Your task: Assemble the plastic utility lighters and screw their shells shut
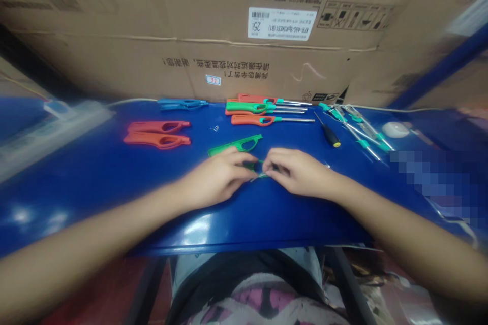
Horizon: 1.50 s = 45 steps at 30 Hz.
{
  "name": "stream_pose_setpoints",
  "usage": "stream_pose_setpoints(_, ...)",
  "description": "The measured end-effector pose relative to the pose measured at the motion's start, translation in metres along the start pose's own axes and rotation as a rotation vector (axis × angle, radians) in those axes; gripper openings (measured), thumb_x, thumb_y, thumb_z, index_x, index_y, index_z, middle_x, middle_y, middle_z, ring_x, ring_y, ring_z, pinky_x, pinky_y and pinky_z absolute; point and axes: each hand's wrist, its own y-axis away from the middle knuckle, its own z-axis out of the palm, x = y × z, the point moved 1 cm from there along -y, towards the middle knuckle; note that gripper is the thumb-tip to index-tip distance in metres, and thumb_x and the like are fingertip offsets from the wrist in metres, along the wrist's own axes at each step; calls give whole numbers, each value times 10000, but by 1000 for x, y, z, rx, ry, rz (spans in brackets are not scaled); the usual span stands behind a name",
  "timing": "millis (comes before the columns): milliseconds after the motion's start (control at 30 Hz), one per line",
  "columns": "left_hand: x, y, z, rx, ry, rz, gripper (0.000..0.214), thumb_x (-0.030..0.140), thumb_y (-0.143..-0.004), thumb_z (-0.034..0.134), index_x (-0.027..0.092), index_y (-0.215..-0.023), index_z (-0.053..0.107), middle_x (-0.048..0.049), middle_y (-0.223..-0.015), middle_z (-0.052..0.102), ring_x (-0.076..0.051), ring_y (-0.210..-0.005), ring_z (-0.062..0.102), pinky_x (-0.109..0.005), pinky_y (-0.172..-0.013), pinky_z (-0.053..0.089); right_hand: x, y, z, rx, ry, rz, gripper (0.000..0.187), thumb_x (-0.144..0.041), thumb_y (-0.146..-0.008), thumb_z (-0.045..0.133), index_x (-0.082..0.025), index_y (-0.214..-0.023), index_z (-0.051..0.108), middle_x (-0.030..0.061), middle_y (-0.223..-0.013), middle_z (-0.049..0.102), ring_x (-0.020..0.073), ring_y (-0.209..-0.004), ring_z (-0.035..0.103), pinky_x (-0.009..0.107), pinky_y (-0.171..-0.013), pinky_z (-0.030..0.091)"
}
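"Piece (249, 165), green: why is it held between left hand (221, 175) and right hand (299, 170)?"
"By the left it is pinched, probably for steadiness; by the right, fingers bunched, it is met, though the exact grip cannot be told."
"And the screwdriver (330, 135)?"
"It is laid rightward, presumably for easy reach."

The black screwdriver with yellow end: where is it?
In the head view, the screwdriver lies right of centre, beyond the right hand, left of metal rods with teal fittings.

Two hands (219, 176) (plus one screwdriver (330, 135))
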Motion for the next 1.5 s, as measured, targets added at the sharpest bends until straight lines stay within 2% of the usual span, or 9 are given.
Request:
stream_pose_setpoints(233,1,0,-1,-12,-39,16,307,139,-972,530,252,-1151,752,-81,-1325,650,-253,-1138,580,-413,-972,509,-1,-1,1,-13,8,25,102,-107,-909,590,-181,-932,657,26,-897,644,124,-708,547,248,-682,401)
stream_pose_setpoints(433,2,-3,0,-17,-24,5,340,114,-960,528,256,-1188,737,-92,-1320,642,-258,-1141,580,-426,-976,496,-1,0,2,-22,21,38,117,-104,-917,578,-186,-962,649,40,-963,660,159,-837,602,269,-738,424)
stream_pose_setpoints(833,-2,-1,1,49,-14,13,227,185,-968,579,225,-1091,766,-75,-1290,699,-239,-1076,628,-410,-948,540,3,0,-1,-8,37,-3,81,-132,-923,586,-181,-938,648,36,-942,626,136,-763,558,255,-695,412)
stream_pose_setpoints(1033,-3,-2,-1,96,77,17,168,251,-955,639,175,-1062,744,-81,-1072,761,-197,-986,704,-341,-923,556,4,1,-2,33,42,-6,48,-148,-893,613,-180,-900,649,15,-880,625,107,-665,507,238,-633,378)
stream_pose_setpoints(1167,-4,-1,-5,77,74,-6,200,290,-954,648,184,-1098,737,-68,-1025,768,-187,-931,722,-312,-891,561,3,1,1,56,52,3,53,-179,-893,622,-186,-903,673,13,-873,670,115,-687,552,240,-640,388)
stream_pose_setpoints(1300,-5,0,-12,4,16,-21,281,337,-931,676,204,-1174,726,-72,-1062,768,-210,-948,718,-322,-868,562,2,0,3,82,67,7,156,-202,-933,590,-194,-1006,727,35,-930,701,150,-811,634,254,-687,429)
stream_pose_setpoints(1500,-5,0,-16,-10,56,0,252,256,-931,667,209,-1172,724,-60,-1054,772,-198,-929,710,-310,-855,554,4,1,8,82,84,14,217,-202,-946,574,-205,-1053,762,62,-1023,700,165,-850,656,273,-727,472)
